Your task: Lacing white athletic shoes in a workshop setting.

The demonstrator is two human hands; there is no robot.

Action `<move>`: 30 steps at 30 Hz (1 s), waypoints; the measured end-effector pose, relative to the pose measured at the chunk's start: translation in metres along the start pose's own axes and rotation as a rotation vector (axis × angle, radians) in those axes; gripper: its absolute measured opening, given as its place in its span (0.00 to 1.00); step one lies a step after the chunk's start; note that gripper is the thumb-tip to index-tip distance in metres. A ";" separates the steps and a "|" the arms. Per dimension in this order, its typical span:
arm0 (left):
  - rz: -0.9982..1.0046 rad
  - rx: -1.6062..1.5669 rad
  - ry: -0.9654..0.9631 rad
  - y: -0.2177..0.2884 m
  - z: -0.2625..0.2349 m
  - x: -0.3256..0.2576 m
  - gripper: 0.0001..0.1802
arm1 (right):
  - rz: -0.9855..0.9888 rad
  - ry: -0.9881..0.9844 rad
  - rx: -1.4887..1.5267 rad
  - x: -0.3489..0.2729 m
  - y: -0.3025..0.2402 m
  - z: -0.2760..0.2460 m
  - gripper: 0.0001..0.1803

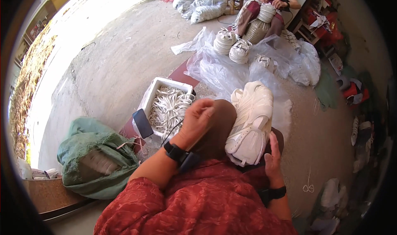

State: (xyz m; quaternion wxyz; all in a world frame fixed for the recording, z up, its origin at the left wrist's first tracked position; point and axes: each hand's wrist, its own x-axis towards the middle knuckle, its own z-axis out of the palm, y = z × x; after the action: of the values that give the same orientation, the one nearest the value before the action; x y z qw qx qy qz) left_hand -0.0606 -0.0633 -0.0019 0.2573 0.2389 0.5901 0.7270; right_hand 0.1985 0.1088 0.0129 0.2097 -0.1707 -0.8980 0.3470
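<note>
A green cloth bundle (93, 156) lay far left, then a white box of laces (167, 104). My left hand (197, 120) hung loosely curled, gripping nothing. The white shoe (250, 121) rested on my lap, my open right hand (272, 156) flat against its heel.

A single head view looks steeply down from the person's head, close over the lap and both forearms; it faces forward across the concrete floor (115, 57) toward a second seated person (269, 3) far off at the top edge (the fisheye bends the rim dark); no second view shares the scene.
</note>
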 end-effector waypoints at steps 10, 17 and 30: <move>-0.466 0.712 0.258 -0.214 -0.192 0.006 0.10 | 0.495 0.416 0.254 -0.028 0.041 -0.002 0.13; -0.564 1.090 0.168 -0.237 -0.186 0.007 0.12 | 0.422 0.341 -0.120 -0.012 0.036 0.005 0.10; -0.324 0.121 -0.090 -0.007 -0.149 0.001 0.13 | 0.409 0.251 0.340 0.024 0.006 -0.007 0.12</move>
State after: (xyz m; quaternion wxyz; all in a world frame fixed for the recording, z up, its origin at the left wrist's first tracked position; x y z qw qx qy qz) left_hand -0.1577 -0.1705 -0.0370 0.3823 0.1880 0.6515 0.6278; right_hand 0.1822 0.1276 0.0192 0.2703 -0.3522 -0.7411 0.5036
